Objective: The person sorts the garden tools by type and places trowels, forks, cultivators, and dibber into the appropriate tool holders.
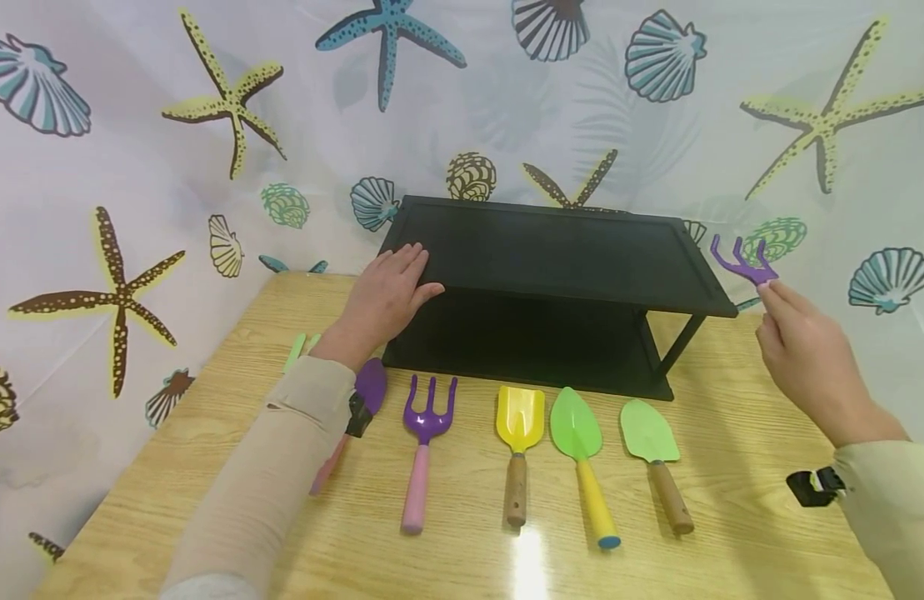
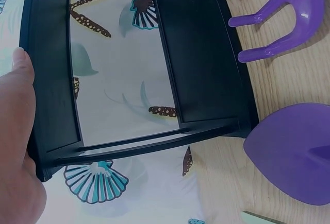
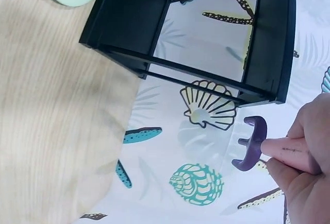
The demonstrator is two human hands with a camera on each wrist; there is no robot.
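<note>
My left hand (image 1: 390, 292) rests with straight fingers on the left end of the black two-tier shelf (image 1: 544, 250); in the left wrist view its thumb lies along the top board's edge. My right hand (image 1: 810, 358) grips a small hand rake by its pink handle (image 3: 291, 153), raised off the shelf's right end. The rake's purple three-pronged head (image 1: 745, 262) points up and away from the hand. In front of the shelf lie a purple garden fork (image 1: 424, 442), a yellow shovel (image 1: 518, 433), a green trowel (image 1: 577, 433) and a pale green spade (image 1: 649, 433).
A purple trowel (image 1: 371, 383) lies partly behind my left forearm, close to the shelf's front left corner. Beyond it, a light green tool (image 1: 295, 352) shows only its tips. A white curtain (image 1: 491, 100) with sea-life prints hangs behind the wooden table (image 1: 731, 517).
</note>
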